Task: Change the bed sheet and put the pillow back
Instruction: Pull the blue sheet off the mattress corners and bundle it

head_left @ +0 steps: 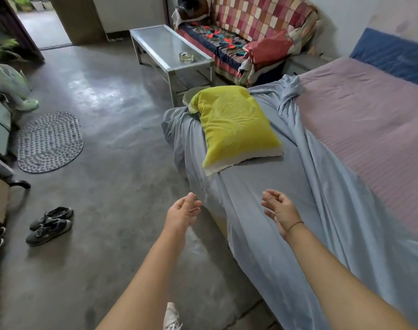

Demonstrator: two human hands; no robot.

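A yellow pillow [236, 125] lies on a pale blue sheet [298, 198] that is bunched along the left side of the bed and hangs over its edge. To the right the pink mattress pad [375, 129] is bare. Both my arms reach forward below the pillow. My left hand [183, 211] hovers over the floor at the bed's edge with loosely curled fingers, holding nothing. Above the blue sheet is my right hand [279, 210], relaxed and empty, a thin band on its wrist.
A glass-topped metal coffee table [165, 51] stands beyond the bed, with a patchwork-covered sofa [246, 27] behind it. An oval mat [50, 141] and a pair of dark shoes [49, 225] lie on the concrete floor to the left. A blue headboard [391, 53] is far right.
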